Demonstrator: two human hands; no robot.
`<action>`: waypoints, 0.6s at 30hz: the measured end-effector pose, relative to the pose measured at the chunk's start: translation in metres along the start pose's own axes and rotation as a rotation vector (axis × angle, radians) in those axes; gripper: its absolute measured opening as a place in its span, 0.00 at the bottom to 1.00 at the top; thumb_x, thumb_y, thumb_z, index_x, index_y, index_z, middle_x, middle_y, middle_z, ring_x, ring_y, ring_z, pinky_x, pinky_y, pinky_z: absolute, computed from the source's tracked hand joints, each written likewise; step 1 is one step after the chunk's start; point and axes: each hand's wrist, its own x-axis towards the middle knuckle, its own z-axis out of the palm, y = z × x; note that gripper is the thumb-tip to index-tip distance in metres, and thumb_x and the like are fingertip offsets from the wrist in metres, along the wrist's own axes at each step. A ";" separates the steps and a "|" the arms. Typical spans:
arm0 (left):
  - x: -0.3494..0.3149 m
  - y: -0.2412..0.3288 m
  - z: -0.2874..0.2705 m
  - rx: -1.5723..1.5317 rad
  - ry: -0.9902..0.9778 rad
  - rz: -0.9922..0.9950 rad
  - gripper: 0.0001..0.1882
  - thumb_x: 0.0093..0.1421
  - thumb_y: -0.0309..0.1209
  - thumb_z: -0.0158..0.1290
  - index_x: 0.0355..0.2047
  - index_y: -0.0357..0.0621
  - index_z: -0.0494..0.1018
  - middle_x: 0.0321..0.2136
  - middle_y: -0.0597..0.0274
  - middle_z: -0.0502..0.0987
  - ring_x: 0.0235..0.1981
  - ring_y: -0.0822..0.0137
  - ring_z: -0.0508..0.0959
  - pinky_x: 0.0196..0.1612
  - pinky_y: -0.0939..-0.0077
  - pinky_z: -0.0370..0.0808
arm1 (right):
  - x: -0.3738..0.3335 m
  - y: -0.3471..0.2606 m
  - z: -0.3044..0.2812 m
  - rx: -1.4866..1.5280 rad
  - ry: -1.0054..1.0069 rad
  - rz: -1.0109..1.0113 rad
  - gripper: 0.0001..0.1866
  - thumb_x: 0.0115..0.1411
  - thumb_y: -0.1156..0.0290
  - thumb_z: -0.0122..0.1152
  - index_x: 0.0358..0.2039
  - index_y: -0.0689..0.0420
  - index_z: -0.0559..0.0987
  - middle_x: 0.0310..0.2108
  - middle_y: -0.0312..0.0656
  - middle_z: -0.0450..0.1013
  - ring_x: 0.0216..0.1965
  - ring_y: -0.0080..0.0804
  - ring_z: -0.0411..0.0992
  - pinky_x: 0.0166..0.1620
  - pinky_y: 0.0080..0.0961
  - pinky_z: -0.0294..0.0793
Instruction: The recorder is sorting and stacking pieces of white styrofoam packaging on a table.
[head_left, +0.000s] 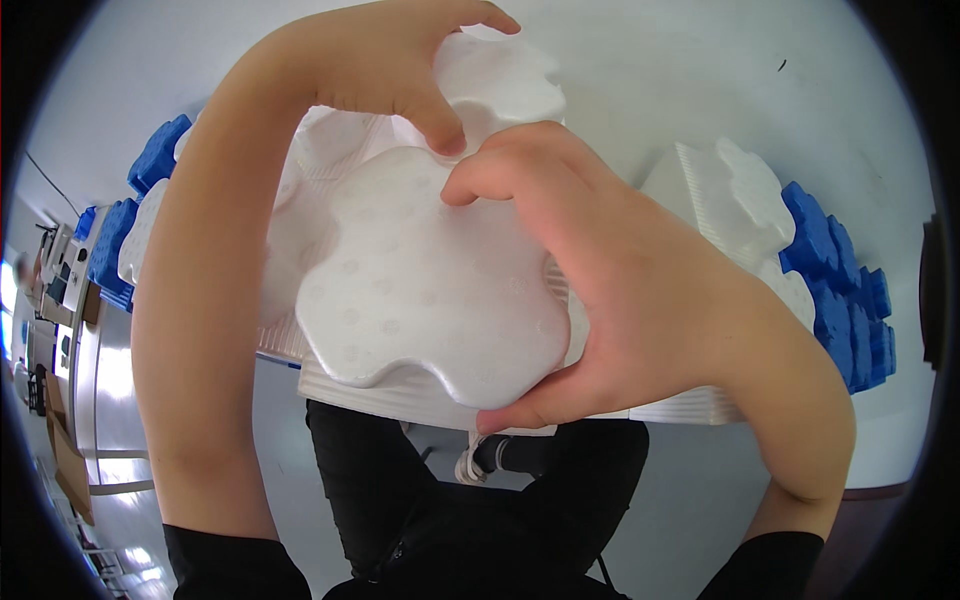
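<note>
A large white block with a scalloped outline and a smooth, faintly dimpled top lies in front of me. My right hand clasps its right side, thumb at the near edge and a finger bent over the far part of the top. Beyond it sits another white scalloped block. My left hand reaches across the far side and spans this second block, thumb at its near left and a finger over its far edge. My left palm and other fingers are partly hidden. The material looks like moulded foam or plastic.
More white blocks with ribbed sides stand at the right, beside several blue scalloped blocks. Other blue blocks are at the left, partly behind my left forearm. A pale table carries them. A metal bench stands farther left.
</note>
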 end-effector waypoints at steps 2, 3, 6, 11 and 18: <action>-0.006 0.012 -0.008 0.040 0.049 -0.010 0.55 0.39 0.33 0.71 0.73 0.51 0.69 0.62 0.50 0.78 0.57 0.55 0.81 0.61 0.61 0.78 | -0.001 0.001 0.000 0.027 -0.004 0.043 0.53 0.41 0.58 0.92 0.65 0.56 0.68 0.61 0.52 0.67 0.59 0.55 0.72 0.56 0.43 0.77; -0.011 0.024 -0.021 0.008 -0.095 -0.004 0.51 0.48 0.36 0.68 0.75 0.46 0.66 0.67 0.42 0.73 0.65 0.50 0.75 0.68 0.54 0.72 | -0.001 0.001 0.000 0.053 -0.007 0.085 0.57 0.37 0.59 0.94 0.66 0.54 0.70 0.63 0.45 0.68 0.62 0.47 0.68 0.57 0.38 0.74; -0.010 0.035 -0.033 -0.033 -0.249 -0.062 0.50 0.52 0.38 0.68 0.75 0.40 0.64 0.69 0.34 0.70 0.71 0.45 0.71 0.74 0.50 0.67 | 0.000 0.000 -0.002 0.029 -0.038 0.082 0.59 0.35 0.59 0.95 0.67 0.55 0.69 0.64 0.46 0.67 0.64 0.48 0.67 0.57 0.38 0.74; 0.020 -0.005 -0.004 0.033 0.043 0.168 0.52 0.44 0.33 0.72 0.73 0.50 0.69 0.60 0.50 0.79 0.58 0.57 0.81 0.59 0.62 0.79 | -0.009 0.007 -0.008 0.002 0.069 0.039 0.50 0.41 0.54 0.93 0.62 0.58 0.75 0.58 0.45 0.73 0.57 0.43 0.73 0.55 0.35 0.76; 0.025 -0.029 0.015 -0.279 0.296 0.170 0.50 0.49 0.39 0.73 0.73 0.43 0.68 0.62 0.43 0.77 0.60 0.53 0.79 0.60 0.61 0.78 | -0.002 0.027 -0.055 0.075 0.014 -0.057 0.38 0.52 0.52 0.87 0.57 0.59 0.79 0.52 0.43 0.77 0.51 0.37 0.77 0.53 0.33 0.76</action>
